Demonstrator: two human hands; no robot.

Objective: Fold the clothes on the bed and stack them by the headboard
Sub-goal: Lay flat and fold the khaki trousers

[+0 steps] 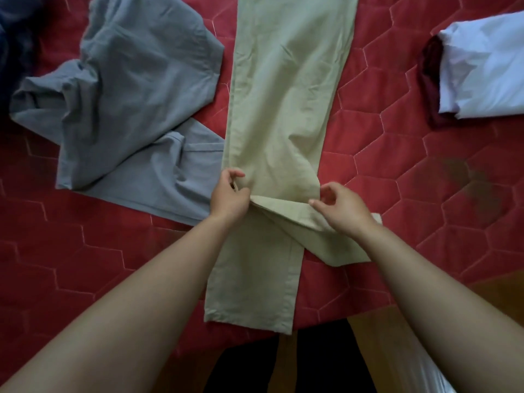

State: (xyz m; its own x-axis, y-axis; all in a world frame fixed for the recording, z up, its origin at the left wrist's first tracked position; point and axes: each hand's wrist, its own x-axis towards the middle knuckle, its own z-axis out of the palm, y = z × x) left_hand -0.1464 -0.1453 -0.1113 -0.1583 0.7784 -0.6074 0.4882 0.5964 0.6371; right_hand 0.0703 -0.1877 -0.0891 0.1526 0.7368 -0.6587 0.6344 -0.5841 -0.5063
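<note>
Red quilted bedspread, with long tan cotton trousers flat in the middle. Left hand pinching the trousers' left edge. Right hand curled over the fold, grip unclear.

Dim overall, under flat, soft light with muted colour. Brightest toward the right edge of the bed, on a folded white garment nearly washed out and tinged blue. Darkest at the far left corner, on a dark blue garment swallowed by shadow, without detail. Only faint, soft-edged shadows beneath the left hand and right hand on the khaki trousers. Mildly soft throughout, with fine fabric texture smeared. Stretched and enlarged toward the near edge, most of all on the forearms. Bowed quilting seams at both sides. Near black below the near edge, with pale glare at the lower right.
</note>
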